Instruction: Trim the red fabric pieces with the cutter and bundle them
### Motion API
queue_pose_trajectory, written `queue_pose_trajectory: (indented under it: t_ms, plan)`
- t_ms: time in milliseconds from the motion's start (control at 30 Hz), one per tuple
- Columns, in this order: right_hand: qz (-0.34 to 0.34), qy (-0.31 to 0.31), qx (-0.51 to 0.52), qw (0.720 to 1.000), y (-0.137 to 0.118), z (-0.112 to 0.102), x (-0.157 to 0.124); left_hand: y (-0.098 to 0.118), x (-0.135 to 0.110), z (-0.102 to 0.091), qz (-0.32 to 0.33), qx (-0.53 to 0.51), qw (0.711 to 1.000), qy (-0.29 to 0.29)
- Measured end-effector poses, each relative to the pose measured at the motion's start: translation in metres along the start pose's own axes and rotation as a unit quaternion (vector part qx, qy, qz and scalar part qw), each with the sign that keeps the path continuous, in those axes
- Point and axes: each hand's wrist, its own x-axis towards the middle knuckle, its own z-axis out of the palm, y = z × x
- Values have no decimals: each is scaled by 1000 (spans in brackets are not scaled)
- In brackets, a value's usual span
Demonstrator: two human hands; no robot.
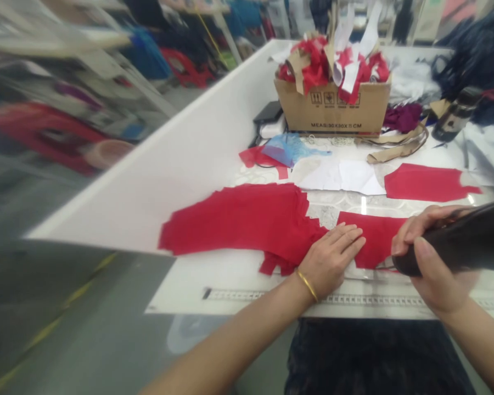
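Observation:
My left hand [332,253] lies flat with its fingers stretched out on red fabric. It touches the edge of a small red cut piece [368,236] and the right end of a layered pile of red fabric pieces [239,219]. At the right, my right hand [436,269] is wrapped around a dark, smooth, cylinder-like object [473,236], which runs out of view at the right edge. Its kind is unclear. Below both hands a measuring tape or ruler strip [374,299] runs along the front edge of the table.
A cardboard box [333,112] heaped with red, white and brown scraps stands behind. Another red cut piece [430,182], white pieces [341,176] and a blue scrap [292,148] lie before it. A dark bottle [456,115] stands at right. A white panel [156,164] borders the left.

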Motion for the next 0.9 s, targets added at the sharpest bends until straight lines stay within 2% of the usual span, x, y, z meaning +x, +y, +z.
queue_pose_trajectory:
  t_ms: [167, 300, 400, 733, 900]
  plan:
    - [3, 14, 12, 1000, -2, 0, 1, -1, 0, 2, 3, 5, 1000, -5]
    - [24, -6, 36, 999, -13, -11, 2, 0, 1, 1, -3, 10, 1000, -13]
    - [22, 4, 58, 998, -20, -18, 4, 0, -1, 1, -9, 17, 1000, -18]
    - [18, 7, 30, 999, -12, -20, 0, -1, -2, 0, -15, 33, 999, -30]
    - [23, 9, 48, 999, -23, -36, 2, -1, -1, -1, -15, 41, 999, -28]
